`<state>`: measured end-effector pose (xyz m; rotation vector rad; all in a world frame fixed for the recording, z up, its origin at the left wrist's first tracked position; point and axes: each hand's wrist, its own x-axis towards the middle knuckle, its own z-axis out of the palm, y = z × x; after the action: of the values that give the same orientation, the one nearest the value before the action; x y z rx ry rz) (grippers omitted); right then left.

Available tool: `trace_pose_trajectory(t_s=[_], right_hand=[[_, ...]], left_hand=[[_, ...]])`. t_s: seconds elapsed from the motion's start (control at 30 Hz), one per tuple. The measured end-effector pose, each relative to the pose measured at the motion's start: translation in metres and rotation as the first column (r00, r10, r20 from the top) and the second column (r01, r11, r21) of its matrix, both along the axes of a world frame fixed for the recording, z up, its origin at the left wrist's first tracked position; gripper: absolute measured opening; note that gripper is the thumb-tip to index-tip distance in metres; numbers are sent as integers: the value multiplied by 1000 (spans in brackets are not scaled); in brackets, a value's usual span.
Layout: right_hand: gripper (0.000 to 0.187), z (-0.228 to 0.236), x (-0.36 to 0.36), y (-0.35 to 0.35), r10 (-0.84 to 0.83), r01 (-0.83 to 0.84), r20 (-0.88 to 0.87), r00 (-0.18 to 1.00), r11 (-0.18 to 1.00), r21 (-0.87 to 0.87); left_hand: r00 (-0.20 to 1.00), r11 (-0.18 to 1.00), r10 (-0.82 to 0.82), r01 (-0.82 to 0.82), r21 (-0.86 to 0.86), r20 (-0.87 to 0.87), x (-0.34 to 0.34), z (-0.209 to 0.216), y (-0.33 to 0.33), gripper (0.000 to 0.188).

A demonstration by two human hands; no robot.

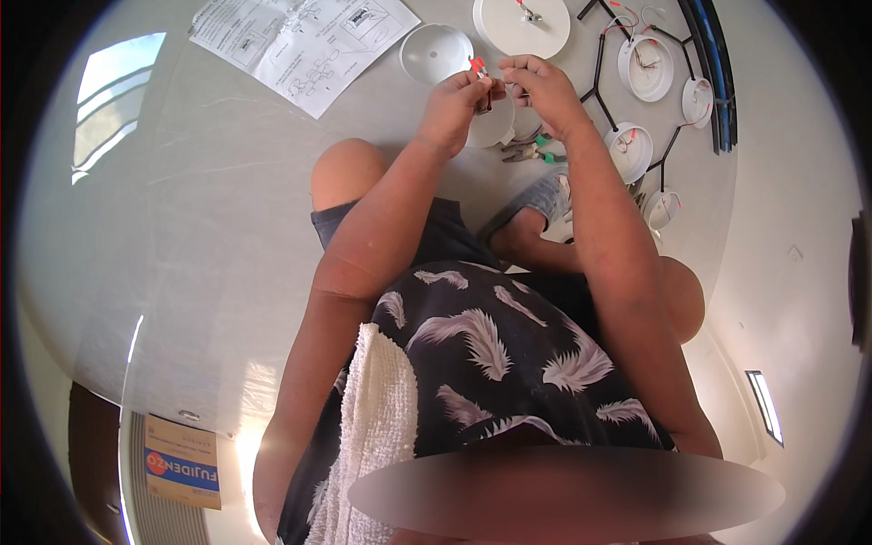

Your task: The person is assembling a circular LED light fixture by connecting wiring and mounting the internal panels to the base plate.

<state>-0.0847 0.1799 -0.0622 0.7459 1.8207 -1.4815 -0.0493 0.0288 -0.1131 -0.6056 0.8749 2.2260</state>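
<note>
My left hand [454, 107] is closed on a small red-and-white piece [479, 66], whose bright red end sticks up above the fingertips. Just to its right, my right hand [545, 93] has its fingers pinched together; whatever lies between them is too small to make out. Both hands are raised over a white round dish [490, 127] on the floor. Another white bowl-shaped cover [436, 56] lies beyond the left hand. Past the fingertips is a large white disc [520, 29] with a metal fitting at its middle.
Pliers with green handles [529, 150] lie beneath my right wrist. At right spreads a black branching lamp frame [595, 91] with several white round cups [647, 71] and red wires. A printed diagram sheet [313, 54] lies far left. My sandalled foot [536, 213] is near the pliers.
</note>
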Motion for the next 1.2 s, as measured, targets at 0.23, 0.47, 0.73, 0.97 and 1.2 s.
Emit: trace_pose_trajectory(t_s=[0.23,0.47,0.73,0.97,1.2], right_hand=[[29,2,-6,-5,135,-133,11,991,987,-90],[26,-5,-9,-1,67,-57,67,996,989,-139],[20,-6,-4,5,-68,88,107,992,977,-194],[23,-5,-2,3,-96,117,101,990,967,-227],[25,1,-8,4,-42,60,94,995,978,-200]], left_hand=[[997,996,-66,64,-63,-32,-1,7,-1,17],[995,983,-95,90,-162,-24,-3,14,0,16],[1000,982,-23,19,-188,-18,-5,19,0,22],[999,978,-8,-3,-210,-52,-3,17,0,27],[991,956,-81,48,-291,-104,-5,18,2,31]])
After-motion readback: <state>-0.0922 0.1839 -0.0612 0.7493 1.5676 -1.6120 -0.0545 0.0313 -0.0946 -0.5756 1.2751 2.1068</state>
